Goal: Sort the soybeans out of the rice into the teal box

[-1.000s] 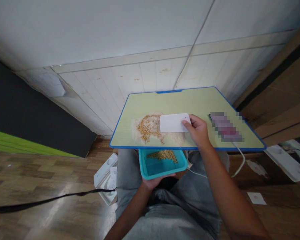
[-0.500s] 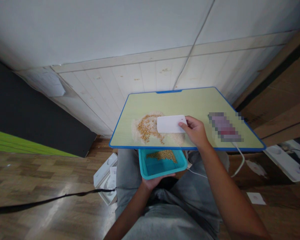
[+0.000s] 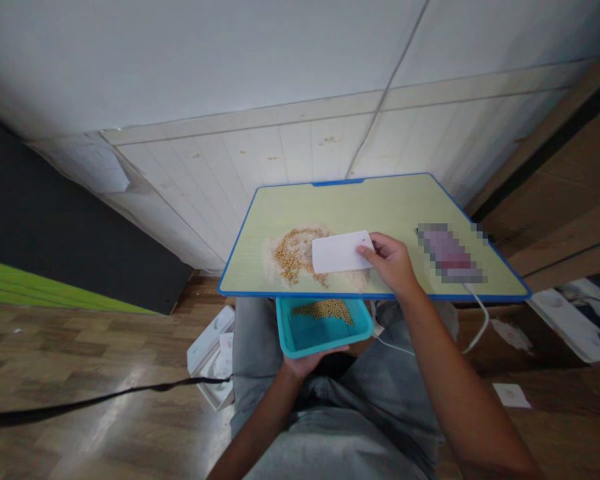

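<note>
A white card [image 3: 341, 252] is pinched between the thumb and fingers of my right hand [image 3: 393, 260]. It hangs over the right part of a mixed heap of yellow beans [image 3: 293, 257] and white grains [image 3: 271, 263], which look like soybeans and rice. The heap lies on a small table with a pale top and a blue rim [image 3: 400, 207]. Under the table's front edge, my left hand [image 3: 307, 363] grips a turquoise plastic basin [image 3: 325, 347] from below. Yellow beans [image 3: 325, 310] lie at the far side of the basin. Most of my left fingers are hidden beneath it.
A blurred-out object [image 3: 450, 253] with a white cable [image 3: 480, 333] lies on the table's right side. White wall panelling [image 3: 250, 157] stands behind. An open white box [image 3: 215, 360] sits on the floor at left, and a black strap [image 3: 105, 399] crosses there. Cardboard [image 3: 545, 193] stands at right.
The white card has tilted slightly, its left end dipping nearer and a little left over the heap. The basin and my left hand have hardly moved.
</note>
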The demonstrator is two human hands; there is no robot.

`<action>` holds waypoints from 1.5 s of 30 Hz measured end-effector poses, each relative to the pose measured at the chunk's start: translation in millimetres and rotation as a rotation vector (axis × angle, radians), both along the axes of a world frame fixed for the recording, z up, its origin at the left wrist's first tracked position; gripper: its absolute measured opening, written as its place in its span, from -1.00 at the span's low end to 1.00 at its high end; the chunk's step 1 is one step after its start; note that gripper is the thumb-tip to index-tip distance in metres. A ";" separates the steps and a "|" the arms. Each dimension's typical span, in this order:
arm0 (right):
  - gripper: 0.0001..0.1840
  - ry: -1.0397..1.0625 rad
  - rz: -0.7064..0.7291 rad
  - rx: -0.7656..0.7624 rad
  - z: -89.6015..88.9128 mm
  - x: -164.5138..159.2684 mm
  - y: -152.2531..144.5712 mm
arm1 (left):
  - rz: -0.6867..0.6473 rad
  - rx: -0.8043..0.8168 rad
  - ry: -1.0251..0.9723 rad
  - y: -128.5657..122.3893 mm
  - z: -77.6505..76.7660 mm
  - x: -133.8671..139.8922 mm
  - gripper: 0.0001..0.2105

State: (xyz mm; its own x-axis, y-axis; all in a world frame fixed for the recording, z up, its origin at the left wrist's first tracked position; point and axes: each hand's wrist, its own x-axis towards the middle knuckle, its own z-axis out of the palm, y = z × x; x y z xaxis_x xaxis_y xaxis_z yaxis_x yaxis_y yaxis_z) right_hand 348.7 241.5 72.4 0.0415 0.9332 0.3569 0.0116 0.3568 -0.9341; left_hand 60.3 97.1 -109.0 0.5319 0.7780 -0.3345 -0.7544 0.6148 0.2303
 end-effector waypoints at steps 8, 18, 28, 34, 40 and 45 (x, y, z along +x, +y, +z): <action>-0.41 -0.028 0.028 0.002 0.6 4.2 -0.7 | 0.038 0.012 0.023 -3.3 -1.5 2.3 -0.06; -0.35 0.008 0.058 -0.032 7.6 3.7 -4.8 | -0.002 0.062 -0.032 -1.7 -3.8 -3.6 -0.14; -0.34 -0.004 0.057 -0.043 15.8 3.0 -8.1 | -0.011 0.102 -0.020 -1.2 4.9 -0.8 -0.06; -0.40 -0.001 0.052 -0.057 21.3 1.5 -10.7 | 0.011 0.109 0.079 -2.2 23.8 7.3 -0.15; -0.46 -0.007 0.062 -0.069 25.8 1.2 -13.3 | 0.025 0.066 0.240 -2.7 45.0 13.4 -0.21; -0.51 0.010 0.069 -0.083 25.0 2.4 -13.7 | 0.020 0.066 0.219 -3.8 51.8 13.0 -0.22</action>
